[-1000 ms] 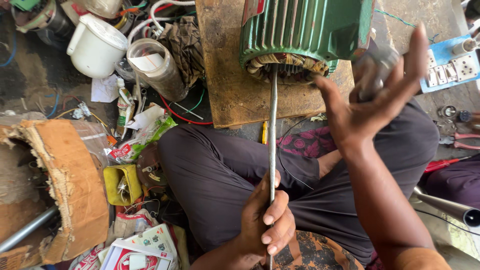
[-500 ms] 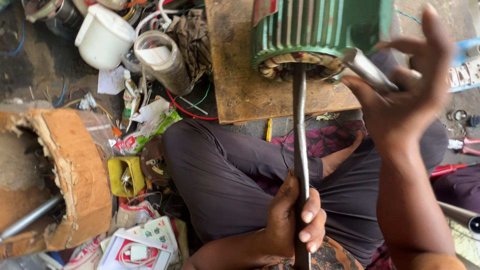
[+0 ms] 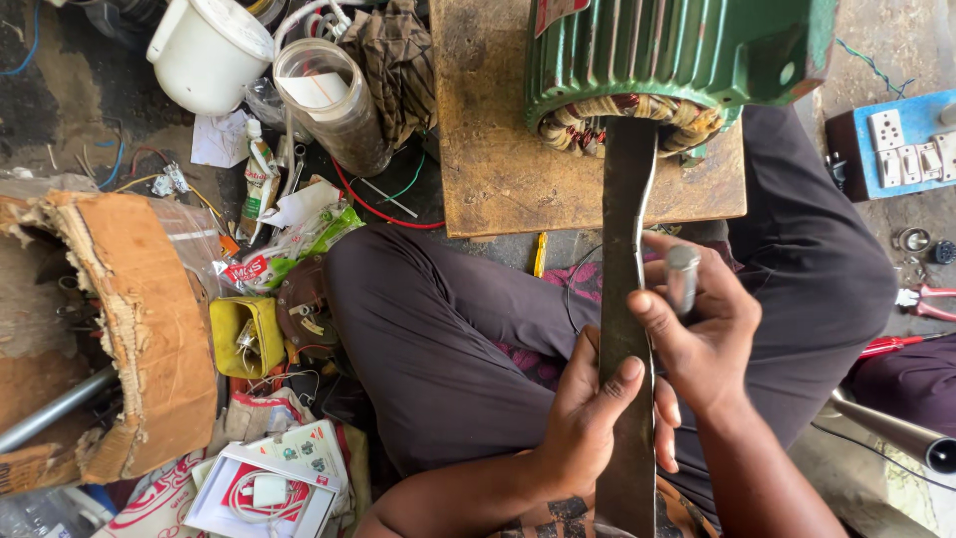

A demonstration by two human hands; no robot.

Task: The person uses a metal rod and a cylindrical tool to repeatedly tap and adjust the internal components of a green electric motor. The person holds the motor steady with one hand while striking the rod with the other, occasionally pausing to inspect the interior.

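A green ribbed electric motor body [image 3: 662, 50] lies on a wooden board [image 3: 498, 149], its copper windings showing at the open end. A long flat dark metal bar [image 3: 627, 259] runs from my lap into that open end. My left hand [image 3: 597, 418] grips the bar low down, thumb on its face. My right hand [image 3: 697, 329] holds a short shiny metal cylinder [image 3: 682, 277] right beside the bar, fingers touching the bar's edge. I sit cross-legged in dark trousers behind the board.
Left of the board lie a white plastic jug [image 3: 209, 55], a clear jar [image 3: 334, 105], wires, tubes and wrappers. A torn cardboard piece [image 3: 129, 329] and a yellow box [image 3: 247, 337] sit further left. A blue switch board [image 3: 896, 144], pliers [image 3: 926, 299] and a metal pipe [image 3: 896, 428] are at right.
My right hand, raised and open-fingered with the cylinder near the motor, has come down next to the bar above my left hand. The bar now shows its flat face.
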